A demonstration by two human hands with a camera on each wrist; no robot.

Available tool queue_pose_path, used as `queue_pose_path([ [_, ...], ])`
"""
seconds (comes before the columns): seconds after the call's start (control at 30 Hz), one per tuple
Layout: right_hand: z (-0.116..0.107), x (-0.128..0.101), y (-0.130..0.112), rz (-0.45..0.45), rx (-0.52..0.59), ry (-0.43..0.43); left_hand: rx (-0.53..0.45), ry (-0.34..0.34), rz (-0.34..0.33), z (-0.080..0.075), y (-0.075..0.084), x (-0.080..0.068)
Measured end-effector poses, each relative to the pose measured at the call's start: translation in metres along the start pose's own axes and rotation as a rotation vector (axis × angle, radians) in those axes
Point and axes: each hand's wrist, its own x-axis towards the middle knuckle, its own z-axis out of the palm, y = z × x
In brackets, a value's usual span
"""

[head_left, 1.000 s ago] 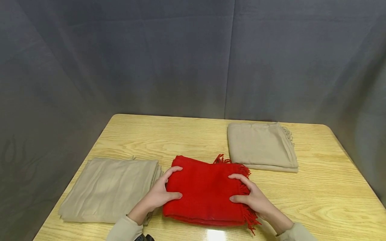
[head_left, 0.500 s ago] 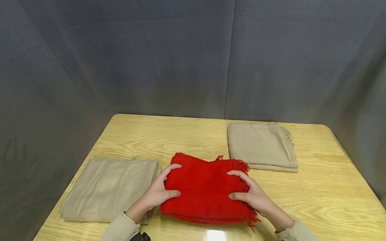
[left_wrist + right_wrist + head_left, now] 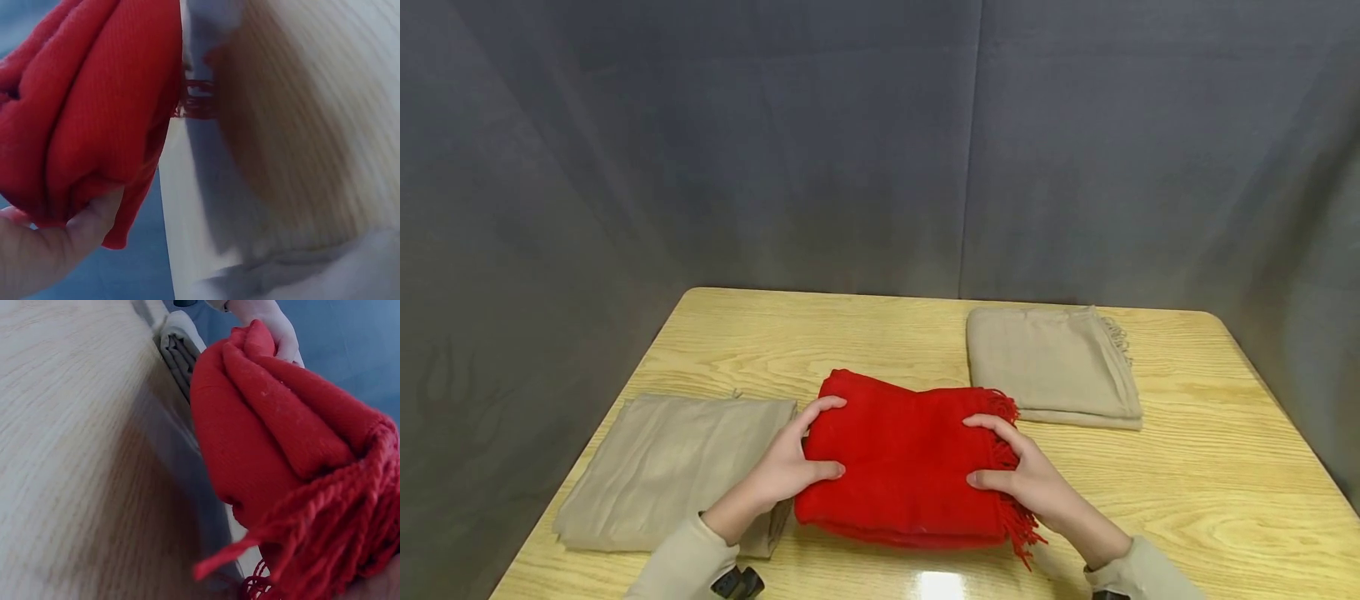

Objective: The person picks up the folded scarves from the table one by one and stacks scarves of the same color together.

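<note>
Gripping the folded red scarf (image 3: 904, 458) at both ends: left hand (image 3: 788, 467) and right hand (image 3: 1026, 479), fingers curled around its edges. Scarf lifted off table (image 3: 1210, 483), between two beige cloths (image 3: 673, 467).

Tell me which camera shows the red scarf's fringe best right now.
The right wrist view: the fringe fills the near corner, its twisted strands distinct, hanging off the folded red scarf. The head view shows it small, along the scarf's edge by the right hand. The left wrist view catches only a few blurred strands.
</note>
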Motion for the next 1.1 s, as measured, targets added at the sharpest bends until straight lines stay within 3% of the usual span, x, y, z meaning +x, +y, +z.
queue_pose_path([
  [0.3,-0.001,0.004,-0.007,0.006,-0.004,0.003,0.05,0.014,0.009,-0.006,0.007,0.004],
  [0.6,-0.002,0.01,-0.011,-0.016,-0.048,0.019,0.005,-0.021,0.008,-0.013,0.012,0.007],
  [1.1,-0.004,0.023,-0.019,-0.006,-0.048,0.033,0.039,-0.035,-0.008,-0.027,0.02,0.022],
])
